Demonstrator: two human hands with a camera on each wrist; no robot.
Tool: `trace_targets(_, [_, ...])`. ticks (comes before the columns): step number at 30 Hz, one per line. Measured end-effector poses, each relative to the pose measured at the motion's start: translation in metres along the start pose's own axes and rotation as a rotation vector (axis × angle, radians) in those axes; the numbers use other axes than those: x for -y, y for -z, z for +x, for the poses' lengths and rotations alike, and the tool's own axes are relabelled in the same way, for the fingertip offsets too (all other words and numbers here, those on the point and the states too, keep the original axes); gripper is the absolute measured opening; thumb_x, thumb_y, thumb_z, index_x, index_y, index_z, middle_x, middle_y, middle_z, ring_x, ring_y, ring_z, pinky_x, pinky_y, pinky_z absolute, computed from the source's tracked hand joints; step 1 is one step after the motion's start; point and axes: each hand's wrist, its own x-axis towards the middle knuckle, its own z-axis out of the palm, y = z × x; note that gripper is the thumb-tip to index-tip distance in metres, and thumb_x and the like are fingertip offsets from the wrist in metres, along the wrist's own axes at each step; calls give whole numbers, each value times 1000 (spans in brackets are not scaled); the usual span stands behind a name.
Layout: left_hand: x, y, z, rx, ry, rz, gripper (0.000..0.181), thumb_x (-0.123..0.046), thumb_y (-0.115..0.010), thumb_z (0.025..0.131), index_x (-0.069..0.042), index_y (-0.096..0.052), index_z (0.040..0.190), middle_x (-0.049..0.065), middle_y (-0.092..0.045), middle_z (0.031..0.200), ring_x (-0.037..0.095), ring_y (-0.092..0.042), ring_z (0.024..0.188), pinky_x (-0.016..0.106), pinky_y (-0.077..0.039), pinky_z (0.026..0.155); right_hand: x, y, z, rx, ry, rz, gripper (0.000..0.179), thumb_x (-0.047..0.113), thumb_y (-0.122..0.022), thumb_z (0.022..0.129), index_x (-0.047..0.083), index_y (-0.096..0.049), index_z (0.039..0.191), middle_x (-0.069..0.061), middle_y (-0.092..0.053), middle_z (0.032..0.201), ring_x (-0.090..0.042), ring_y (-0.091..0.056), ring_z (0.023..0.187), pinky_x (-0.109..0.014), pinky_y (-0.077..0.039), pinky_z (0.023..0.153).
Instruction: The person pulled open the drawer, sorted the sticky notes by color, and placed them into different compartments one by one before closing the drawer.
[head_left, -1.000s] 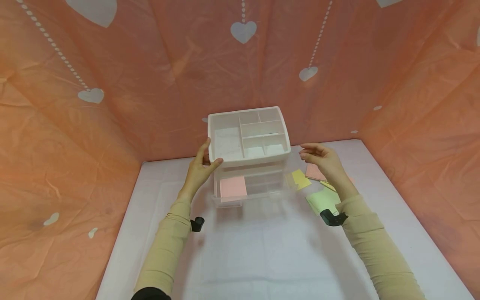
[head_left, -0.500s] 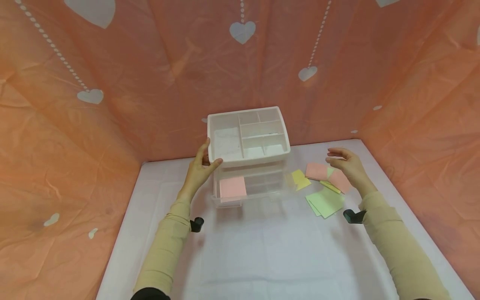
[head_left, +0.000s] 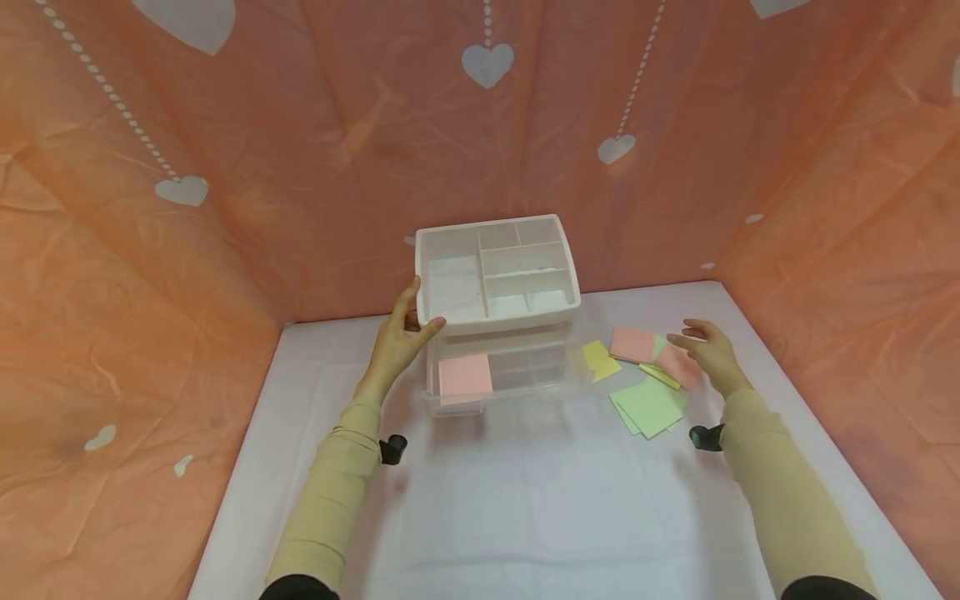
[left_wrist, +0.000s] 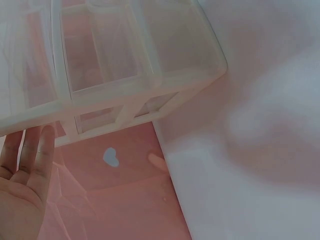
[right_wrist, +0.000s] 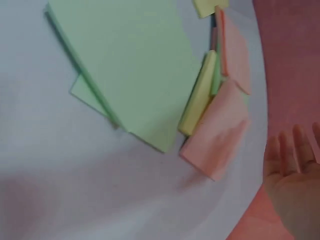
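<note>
my left hand (head_left: 396, 343) grips the left edge of the drawer organizer (head_left: 510, 320), thumb on its rim. my right hand (head_left: 712, 358) holds nothing, fingers loosely parted, near the pink sticky notes (head_left: 678, 368) right of the organizer, with green sticky notes (head_left: 649, 407) beside them. the organizer's extended clear drawer (head_left: 532, 390) contains a pink pad (head_left: 465, 377).

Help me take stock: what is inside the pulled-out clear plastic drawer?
A pink square paper note shows inside the clear plastic drawer, at its left. The white plastic compartmented tray above covers the drawer's back, so anything there is hidden.
</note>
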Motion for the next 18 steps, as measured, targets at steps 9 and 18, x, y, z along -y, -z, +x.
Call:
trace_targets(9, [-1,0,0,-8,-6,1,77,-38,-66,86,-41,-19,147,11,-56,94,21,-58,87,38,-49,84,-25,-9,-2,24,-133,-104,97,42,-57,90,-6,6,146,-39,-6,147,-54,-14,134,-60,-20,109])
trace_targets(18, [-2,0,-1,-1,14,-10,76,-38,-65,86,-45,-18,146,12,-56,96,24,-57,91,41,-48,86,-42,-14,-4,-21,-244,-257,99,43,-57,88,-7,8,145,-41,-10,143,-57,-13,132,-64,-17,107])
